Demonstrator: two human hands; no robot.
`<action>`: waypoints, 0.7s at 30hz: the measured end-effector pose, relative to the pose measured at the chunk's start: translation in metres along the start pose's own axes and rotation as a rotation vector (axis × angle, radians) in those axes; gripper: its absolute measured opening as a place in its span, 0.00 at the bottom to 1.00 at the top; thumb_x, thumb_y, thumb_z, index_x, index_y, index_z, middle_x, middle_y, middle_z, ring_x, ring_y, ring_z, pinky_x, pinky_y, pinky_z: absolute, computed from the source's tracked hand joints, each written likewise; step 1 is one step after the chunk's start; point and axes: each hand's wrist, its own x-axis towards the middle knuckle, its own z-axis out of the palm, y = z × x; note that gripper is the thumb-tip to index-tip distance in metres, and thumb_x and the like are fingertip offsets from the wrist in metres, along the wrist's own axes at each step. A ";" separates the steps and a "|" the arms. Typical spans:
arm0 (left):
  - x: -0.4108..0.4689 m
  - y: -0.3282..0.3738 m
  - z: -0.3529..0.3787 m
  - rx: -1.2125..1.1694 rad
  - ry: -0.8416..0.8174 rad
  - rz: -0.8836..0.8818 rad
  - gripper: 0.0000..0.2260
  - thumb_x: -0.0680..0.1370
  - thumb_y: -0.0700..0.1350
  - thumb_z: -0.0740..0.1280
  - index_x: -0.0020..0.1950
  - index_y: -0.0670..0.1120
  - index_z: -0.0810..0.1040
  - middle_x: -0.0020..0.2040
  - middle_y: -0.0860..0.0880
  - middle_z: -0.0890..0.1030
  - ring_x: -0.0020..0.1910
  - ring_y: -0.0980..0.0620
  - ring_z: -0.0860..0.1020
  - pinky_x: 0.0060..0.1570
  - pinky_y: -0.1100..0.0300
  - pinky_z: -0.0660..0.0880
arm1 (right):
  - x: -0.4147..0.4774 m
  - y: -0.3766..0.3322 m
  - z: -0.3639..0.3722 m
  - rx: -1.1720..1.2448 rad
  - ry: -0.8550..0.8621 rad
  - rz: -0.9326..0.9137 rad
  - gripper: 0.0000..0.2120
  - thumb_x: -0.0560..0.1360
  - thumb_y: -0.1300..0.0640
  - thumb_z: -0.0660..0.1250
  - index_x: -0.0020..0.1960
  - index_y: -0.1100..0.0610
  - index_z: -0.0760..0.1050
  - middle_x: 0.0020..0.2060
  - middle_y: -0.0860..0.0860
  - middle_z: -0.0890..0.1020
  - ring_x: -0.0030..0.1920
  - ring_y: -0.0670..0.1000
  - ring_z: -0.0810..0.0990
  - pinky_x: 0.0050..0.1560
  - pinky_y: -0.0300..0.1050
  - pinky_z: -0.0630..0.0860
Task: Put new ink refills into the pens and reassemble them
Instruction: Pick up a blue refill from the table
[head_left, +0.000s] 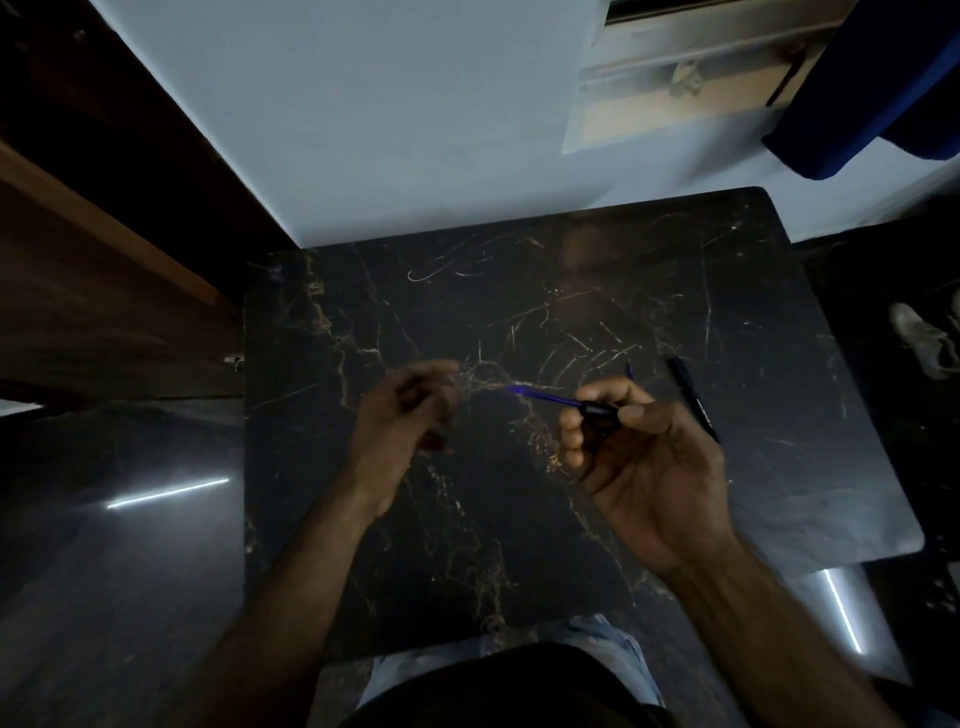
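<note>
My right hand (639, 457) is above the middle right of the dark marble table (395, 322) and grips a black pen barrel (600, 413). A thin blue ink refill (545, 396) sticks out of the barrel and points left. My left hand (410, 415) hovers a short way to the left of the refill's tip, blurred, with its fingers loosely curled; nothing shows in it. A second black pen (693, 397) lies on the table just right of my right hand. A small blue piece (630, 370) lies just beyond my right hand.
A wooden cabinet (93, 270) stands at the left of the table. A pale wall (389, 114) rises behind it. Blue cloth (872, 88) hangs at the top right. A shoe (919, 338) lies on the glossy dark floor (119, 545) to the right.
</note>
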 end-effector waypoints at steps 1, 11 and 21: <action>-0.008 0.021 0.010 -0.066 -0.161 0.052 0.15 0.79 0.45 0.76 0.65 0.50 0.84 0.50 0.49 0.86 0.44 0.52 0.84 0.34 0.59 0.81 | 0.003 0.001 0.004 0.028 0.000 -0.007 0.14 0.72 0.59 0.63 0.50 0.63 0.82 0.43 0.59 0.83 0.41 0.53 0.80 0.42 0.45 0.80; -0.033 0.107 0.040 -0.202 -0.022 0.346 0.04 0.77 0.46 0.73 0.49 0.51 0.88 0.41 0.51 0.85 0.34 0.56 0.82 0.27 0.62 0.77 | 0.032 0.004 0.048 0.015 -0.076 -0.090 0.14 0.78 0.62 0.58 0.56 0.64 0.80 0.47 0.60 0.84 0.45 0.54 0.81 0.44 0.44 0.81; 0.004 0.050 -0.045 0.290 0.221 0.019 0.08 0.81 0.50 0.74 0.43 0.50 0.86 0.35 0.51 0.86 0.30 0.58 0.81 0.25 0.63 0.76 | 0.007 0.015 0.005 0.047 0.036 0.007 0.13 0.73 0.58 0.65 0.53 0.63 0.82 0.46 0.59 0.83 0.43 0.54 0.81 0.43 0.44 0.80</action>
